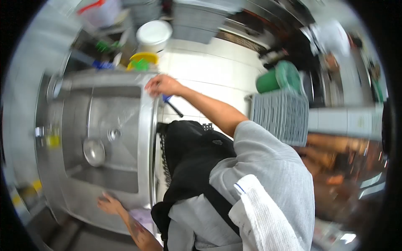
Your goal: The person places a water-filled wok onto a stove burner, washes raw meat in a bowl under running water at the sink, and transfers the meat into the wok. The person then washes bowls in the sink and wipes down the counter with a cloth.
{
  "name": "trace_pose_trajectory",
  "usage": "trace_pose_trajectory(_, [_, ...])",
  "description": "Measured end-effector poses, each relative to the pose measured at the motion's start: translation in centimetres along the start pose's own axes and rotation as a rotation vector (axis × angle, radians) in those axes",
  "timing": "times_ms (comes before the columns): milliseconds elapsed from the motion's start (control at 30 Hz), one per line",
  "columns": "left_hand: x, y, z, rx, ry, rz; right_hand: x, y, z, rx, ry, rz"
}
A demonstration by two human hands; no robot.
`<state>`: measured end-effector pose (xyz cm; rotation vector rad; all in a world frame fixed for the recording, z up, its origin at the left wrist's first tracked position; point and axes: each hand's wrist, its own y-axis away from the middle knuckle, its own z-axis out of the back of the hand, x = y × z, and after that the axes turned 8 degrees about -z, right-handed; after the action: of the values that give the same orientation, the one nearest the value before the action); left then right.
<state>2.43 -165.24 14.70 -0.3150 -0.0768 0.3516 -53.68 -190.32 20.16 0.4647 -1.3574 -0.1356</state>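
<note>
My right hand [161,85] is at the upper right corner of the metal sink [145,138], its fingers loosely bent and apart with nothing visible in them. Over the sink's lower ledge is my left hand [109,203], open, fingers spread and nothing held. Inside the basin a round metal bowl [94,152] lies near the drain [114,134]. A bottle with yellow liquid [53,139] stands on the far ledge.
A white lidded bucket [154,33] and yellow bucket [146,58] stand beyond the sink. A blue-and-black handled tool [173,106] is beside it. Behind are a grey crate [278,117], a green bin [279,78] and another person [331,39].
</note>
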Motion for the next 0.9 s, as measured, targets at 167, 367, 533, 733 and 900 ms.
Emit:
trace_pose_trajectory(167, [-0.3,0.6,0.8,0.143,-0.064,0.128,-12.9,14.1,7.7,-0.273,-0.323,-0.253])
trace_pose_trajectory(367, [0.3,0.2,-0.4,0.178,-0.135,0.16,-25.2,34.7,29.6,-1.263,-0.907,-0.112])
trace_pose_trajectory(533, [3.8,-0.6,-0.9,0.276,-0.172,-0.014,-22.0,31.6,26.7,-1.083,-0.622,-0.324])
trace_pose_trajectory(733, [2.2,4.8,10.1,0.187,0.403,0.206,-7.1,14.0,7.8,-0.298,0.058,-0.164])
trace_pose_trajectory(900, [4.4,15.2,7.8,0.176,0.155,0.172,0.1,5.8,-9.3,0.334,0.366,0.27])
